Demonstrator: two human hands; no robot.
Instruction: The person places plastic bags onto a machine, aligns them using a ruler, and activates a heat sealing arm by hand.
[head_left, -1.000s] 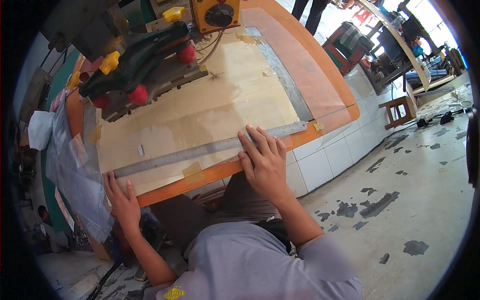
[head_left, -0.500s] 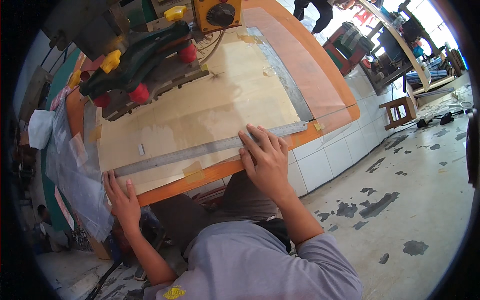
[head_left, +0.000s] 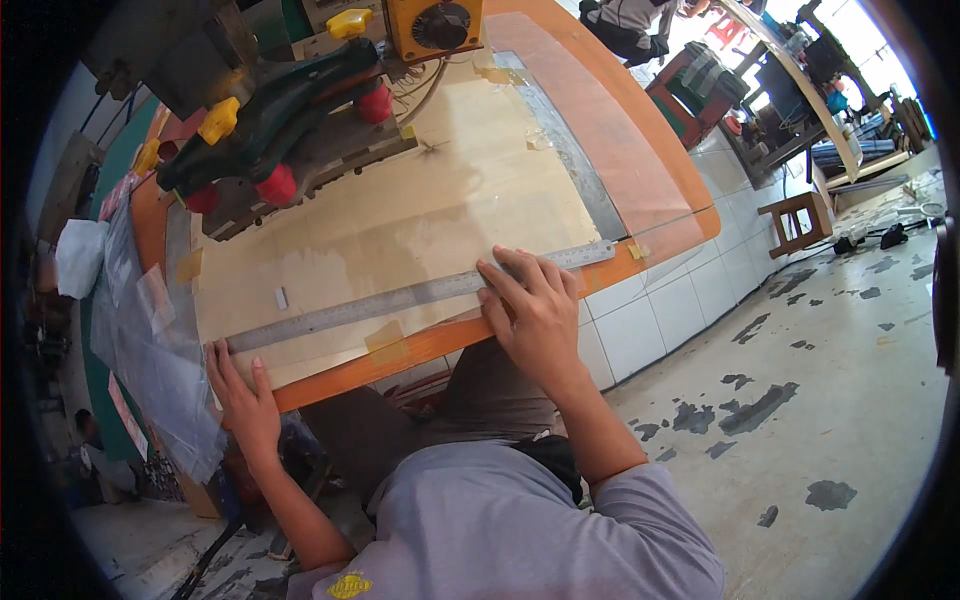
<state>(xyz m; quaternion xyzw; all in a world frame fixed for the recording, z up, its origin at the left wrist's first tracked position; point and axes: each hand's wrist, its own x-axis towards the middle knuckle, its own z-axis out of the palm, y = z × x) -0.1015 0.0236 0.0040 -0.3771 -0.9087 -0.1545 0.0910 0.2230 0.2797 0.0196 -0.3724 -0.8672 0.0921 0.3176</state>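
Observation:
A long steel ruler [head_left: 400,300] lies across a cream sheet [head_left: 330,255] near the table's front edge. My left hand [head_left: 247,402] is at the ruler's left end, fingertips on the sheet's corner and thumb apart from the fingers. Farther right, my right hand [head_left: 537,318] rests with spread fingertips on the ruler and the sheet beside it. Neither hand is wrapped round anything. A small grey metal-looking piece [head_left: 281,298] sits on the sheet beyond the ruler's left part. Yellowish tape [head_left: 386,341] overlaps the sheet's near edge.
Over the table's far left stands a dark machine head [head_left: 270,130] with red and yellow knobs. Beside it is a yellow box with a dial [head_left: 440,28]. Clear plastic sheeting [head_left: 150,340] hangs at the left. A wooden stool [head_left: 797,222] stands right; another person [head_left: 632,25] is behind.
My right hand has shifted very slightly; my left hand and the ruler keep their places. In the background the other person has moved, and more of their body shows.

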